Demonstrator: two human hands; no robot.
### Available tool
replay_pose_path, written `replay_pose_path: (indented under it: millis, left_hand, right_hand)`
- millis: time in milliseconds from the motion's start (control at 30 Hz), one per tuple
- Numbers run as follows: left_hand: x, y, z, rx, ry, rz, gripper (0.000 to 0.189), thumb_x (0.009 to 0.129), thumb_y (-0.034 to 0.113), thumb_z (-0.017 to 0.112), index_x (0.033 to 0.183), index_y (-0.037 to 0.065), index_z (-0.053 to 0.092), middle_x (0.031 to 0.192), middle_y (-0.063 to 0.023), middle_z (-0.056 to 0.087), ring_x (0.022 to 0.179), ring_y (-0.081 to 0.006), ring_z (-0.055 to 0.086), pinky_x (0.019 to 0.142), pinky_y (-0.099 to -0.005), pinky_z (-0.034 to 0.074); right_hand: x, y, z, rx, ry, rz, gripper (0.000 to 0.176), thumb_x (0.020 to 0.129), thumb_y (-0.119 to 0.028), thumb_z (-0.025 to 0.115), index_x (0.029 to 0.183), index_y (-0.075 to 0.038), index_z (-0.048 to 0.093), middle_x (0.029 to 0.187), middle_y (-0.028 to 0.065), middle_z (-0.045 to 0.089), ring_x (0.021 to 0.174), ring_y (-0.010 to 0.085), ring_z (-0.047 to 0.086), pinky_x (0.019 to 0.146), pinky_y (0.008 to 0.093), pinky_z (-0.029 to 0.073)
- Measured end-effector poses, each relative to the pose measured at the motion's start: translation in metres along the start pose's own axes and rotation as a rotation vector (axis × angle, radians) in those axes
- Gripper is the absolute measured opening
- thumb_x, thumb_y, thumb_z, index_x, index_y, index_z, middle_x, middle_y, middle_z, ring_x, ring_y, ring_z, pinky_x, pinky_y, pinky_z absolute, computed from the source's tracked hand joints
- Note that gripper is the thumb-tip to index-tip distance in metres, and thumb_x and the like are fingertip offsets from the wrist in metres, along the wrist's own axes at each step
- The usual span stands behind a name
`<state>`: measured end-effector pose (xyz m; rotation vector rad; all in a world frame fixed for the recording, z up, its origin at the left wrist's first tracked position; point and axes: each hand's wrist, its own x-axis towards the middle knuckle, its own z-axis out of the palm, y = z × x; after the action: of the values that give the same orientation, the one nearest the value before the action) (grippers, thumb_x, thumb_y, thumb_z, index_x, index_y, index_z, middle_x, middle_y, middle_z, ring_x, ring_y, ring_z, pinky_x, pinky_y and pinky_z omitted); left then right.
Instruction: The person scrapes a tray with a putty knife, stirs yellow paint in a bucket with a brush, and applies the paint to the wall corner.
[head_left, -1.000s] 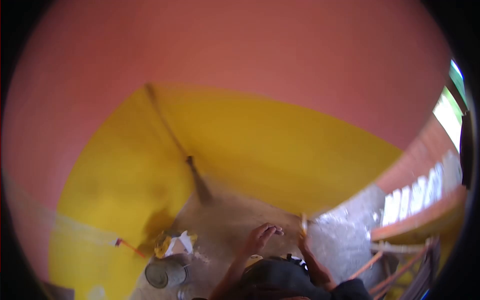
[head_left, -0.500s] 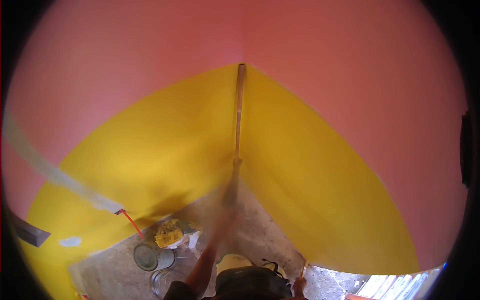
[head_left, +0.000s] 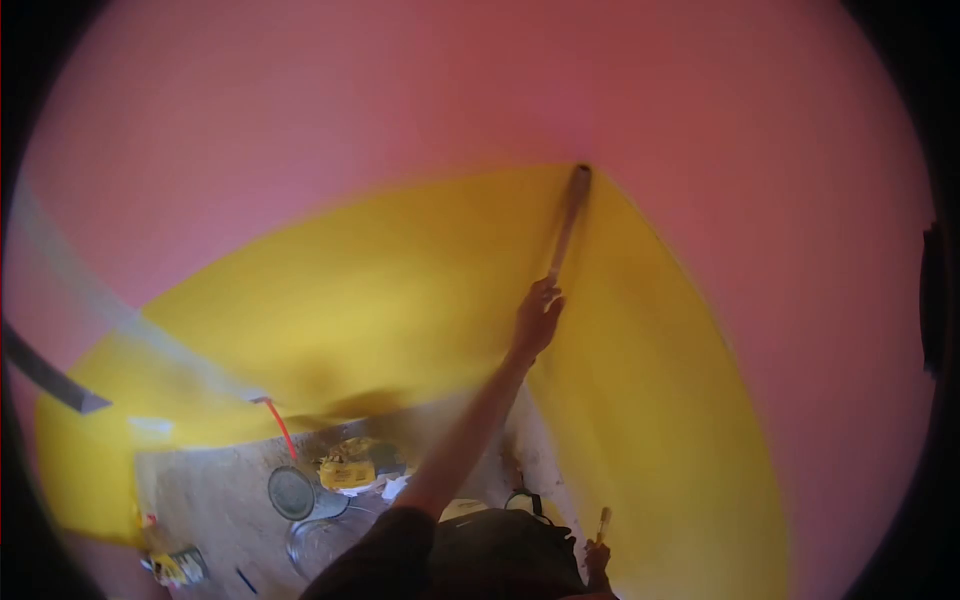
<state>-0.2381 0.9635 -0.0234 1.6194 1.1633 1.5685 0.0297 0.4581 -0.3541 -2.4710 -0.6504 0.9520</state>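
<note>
My left hand (head_left: 540, 318) reaches up to the corner where two yellow and pink walls meet. Its fingers close round the lower end of a long narrow strip (head_left: 568, 230), whose dark top end lies at the line between yellow and pink. Low at the right, near my body, my right hand (head_left: 597, 562) is closed on a small paintbrush (head_left: 604, 525), bristles up, in front of the yellow wall.
On the grey floor (head_left: 210, 490) stand a round can (head_left: 292, 493), a yellow package (head_left: 347, 472) and a clear round container (head_left: 315, 545). A red tube (head_left: 281, 428) hangs from the left wall. More litter (head_left: 180, 567) lies at the lower left.
The view has turned left, so the corner appears farther right. My left hand is higher and clearer on the strip. My right hand and its brush show more fully.
</note>
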Motion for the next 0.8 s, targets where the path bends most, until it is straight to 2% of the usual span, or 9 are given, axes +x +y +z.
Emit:
replay_pose_path:
  millis: [33, 100, 200, 233, 300, 367, 500, 633, 800]
  left_hand:
    - [0.023, -0.013, 0.012, -0.038, 0.016, -0.021, 0.048, 0.084, 0.018, 0.066, 0.126, 0.003, 0.048, 0.11, -0.0198, 0.06, 0.095, -0.03, 0.062, 0.086, -0.0383, 0.049]
    - [0.067, -0.047, 0.042, 0.417, 0.141, 0.027, 0.051, 0.087, 0.023, 0.059, 0.131, 0.002, 0.042, 0.122, -0.0232, 0.053, 0.106, -0.0391, 0.055, 0.095, -0.0462, 0.042]
    - [0.112, -0.077, 0.058, 0.648, -0.197, -0.124, 0.048, 0.093, 0.031, 0.047, 0.127, -0.001, 0.042, 0.121, -0.0251, 0.052, 0.107, -0.0437, 0.053, 0.095, -0.0503, 0.04]
    - [0.127, -0.11, 0.067, 0.682, -0.359, -0.245, 0.047, 0.094, 0.033, 0.043, 0.124, -0.003, 0.043, 0.118, -0.0264, 0.053, 0.103, -0.0436, 0.055, 0.091, -0.0501, 0.042]
    - [0.12, -0.137, 0.07, 0.642, -0.407, -0.14, 0.045, 0.095, 0.036, 0.045, 0.118, -0.003, 0.045, 0.105, -0.027, 0.058, 0.093, -0.0432, 0.059, 0.082, -0.0497, 0.046]
    - [0.093, -0.057, 0.033, 0.296, -0.327, -0.395, 0.044, 0.095, 0.038, 0.044, 0.113, -0.002, 0.046, 0.094, -0.026, 0.061, 0.086, -0.0431, 0.061, 0.074, -0.0498, 0.047]
    - [0.014, 0.019, -0.037, 0.271, -0.134, -0.355, 0.036, 0.096, 0.037, 0.048, 0.103, 0.001, 0.043, 0.08, -0.0225, 0.061, 0.077, -0.0433, 0.061, 0.067, -0.0492, 0.046]
    - [-0.033, 0.019, -0.123, 0.236, 0.091, -0.424, 0.035, 0.095, 0.037, 0.05, 0.101, 0.003, 0.044, 0.07, -0.0149, 0.06, 0.066, -0.0343, 0.061, 0.06, -0.0431, 0.047]
    - [-0.054, 0.077, -0.214, 0.469, 0.44, -0.594, 0.029, 0.097, 0.031, 0.048, 0.096, 0.002, 0.045, 0.066, -0.0124, 0.059, 0.061, -0.0281, 0.062, 0.054, -0.0383, 0.047]
  right_hand:
    - [0.016, -0.01, 0.001, 0.074, -0.075, 0.054, 0.018, 0.081, -0.019, 0.065, 0.073, -0.003, 0.064, 0.058, 0.005, 0.059, 0.042, 0.0174, 0.054, 0.039, 0.0315, 0.043]
    - [0.025, -0.062, -0.013, 0.404, -0.245, 0.272, 0.018, 0.08, -0.019, 0.065, 0.072, -0.002, 0.064, 0.056, 0.0042, 0.057, 0.039, 0.0165, 0.052, 0.036, 0.0307, 0.042]
    - [0.083, -0.076, 0.011, 0.417, -0.437, 0.135, 0.012, 0.087, -0.015, 0.058, 0.088, -0.004, 0.058, 0.055, 0.0017, 0.051, 0.038, 0.0097, 0.044, 0.031, 0.0256, 0.032]
    - [0.09, -0.097, 0.016, 0.378, -0.451, 0.079, 0.011, 0.085, -0.014, 0.06, 0.084, -0.003, 0.059, 0.055, 0.0018, 0.051, 0.038, 0.0106, 0.046, 0.032, 0.0261, 0.034]
    - [0.091, -0.136, 0.016, 0.288, -0.477, -0.028, 0.012, 0.081, -0.012, 0.063, 0.075, -0.002, 0.062, 0.054, 0.0021, 0.051, 0.039, 0.0124, 0.049, 0.034, 0.0272, 0.039]
    - [0.119, -0.136, 0.039, 0.165, -0.526, -0.049, 0.012, 0.081, -0.011, 0.063, 0.075, -0.001, 0.062, 0.053, 0.0015, 0.051, 0.04, 0.0117, 0.049, 0.035, 0.0259, 0.039]
    - [0.157, -0.158, 0.073, 0.324, -0.675, -0.142, 0.015, 0.079, -0.014, 0.064, 0.073, -0.001, 0.063, 0.054, 0.0008, 0.053, 0.043, 0.0109, 0.049, 0.038, 0.0262, 0.037]
    - [0.139, -0.23, 0.075, -0.173, -0.64, -0.219, 0.019, 0.074, -0.018, 0.066, 0.072, 0.0, 0.064, 0.057, 0.0049, 0.056, 0.046, 0.0143, 0.05, 0.042, 0.0317, 0.037]
    - [0.161, -0.264, 0.11, -0.156, -0.783, -0.135, 0.02, 0.077, -0.02, 0.064, 0.074, -0.001, 0.063, 0.056, 0.0041, 0.056, 0.046, 0.0148, 0.05, 0.042, 0.0336, 0.04]
